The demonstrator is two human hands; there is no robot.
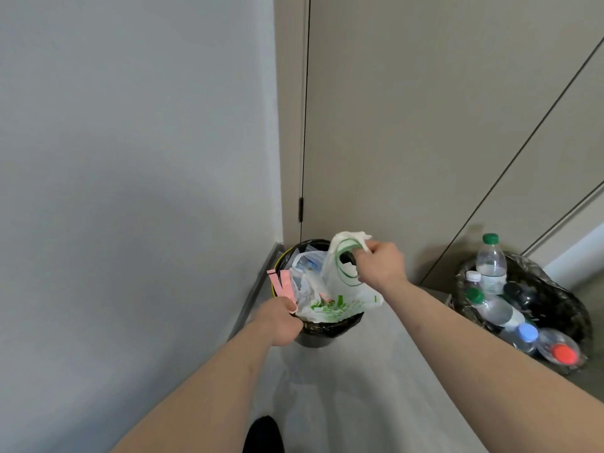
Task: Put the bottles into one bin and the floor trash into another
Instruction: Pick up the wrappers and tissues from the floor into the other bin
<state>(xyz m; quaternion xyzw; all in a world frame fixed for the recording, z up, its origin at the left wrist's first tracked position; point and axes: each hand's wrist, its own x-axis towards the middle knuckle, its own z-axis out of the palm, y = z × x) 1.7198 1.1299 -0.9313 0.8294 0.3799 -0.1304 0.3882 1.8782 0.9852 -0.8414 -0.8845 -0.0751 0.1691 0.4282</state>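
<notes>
My right hand [380,266] grips the handle of a white plastic bag with green print [343,289], which hangs over the black trash bin [327,331] in the corner. My left hand [281,322] pinches two pink paper strips [281,284] at that bin's left rim. Clear plastic wrappers [307,269] fill the bin. To the right stands a second bin with a black liner [555,302], holding several plastic bottles [490,263] with green, white, blue and red caps.
A grey wall runs along the left with a dark baseboard [258,289]. Beige cabinet doors [425,125] stand behind both bins. Light floor [359,387] stretches between my arms. A dark shoe tip [263,433] shows at the bottom.
</notes>
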